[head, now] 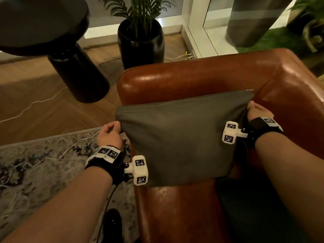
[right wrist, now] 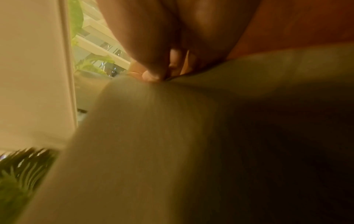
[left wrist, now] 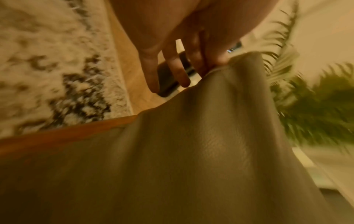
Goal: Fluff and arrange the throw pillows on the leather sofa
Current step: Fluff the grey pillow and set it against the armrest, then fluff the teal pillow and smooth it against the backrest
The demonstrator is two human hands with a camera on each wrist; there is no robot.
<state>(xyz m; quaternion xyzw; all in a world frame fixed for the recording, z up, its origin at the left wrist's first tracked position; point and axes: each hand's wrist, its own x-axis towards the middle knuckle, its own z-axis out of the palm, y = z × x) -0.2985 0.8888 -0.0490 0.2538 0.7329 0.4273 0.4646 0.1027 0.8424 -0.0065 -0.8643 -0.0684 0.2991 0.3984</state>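
A grey throw pillow (head: 178, 137) is held up over the seat of the brown leather sofa (head: 192, 76), near its left armrest. My left hand (head: 112, 132) pinches the pillow's upper left corner; in the left wrist view the left hand (left wrist: 203, 63) pinches the cloth of the pillow (left wrist: 172, 159) while two fingers hang free. My right hand (head: 256, 111) grips the upper right side. In the blurred right wrist view the thumb and fingers of the right hand (right wrist: 159, 71) pinch the pillow (right wrist: 153, 144) fabric. A second dark pillow (head: 254, 207) lies on the seat under my right forearm.
A black potted palm (head: 141, 42) stands behind the armrest. A black round side table (head: 52, 32) is at the left on the wooden floor. A patterned rug (head: 43, 163) with white cables (head: 35, 104) lies left of the sofa. A grey curtain (head: 249, 20) hangs at the window.
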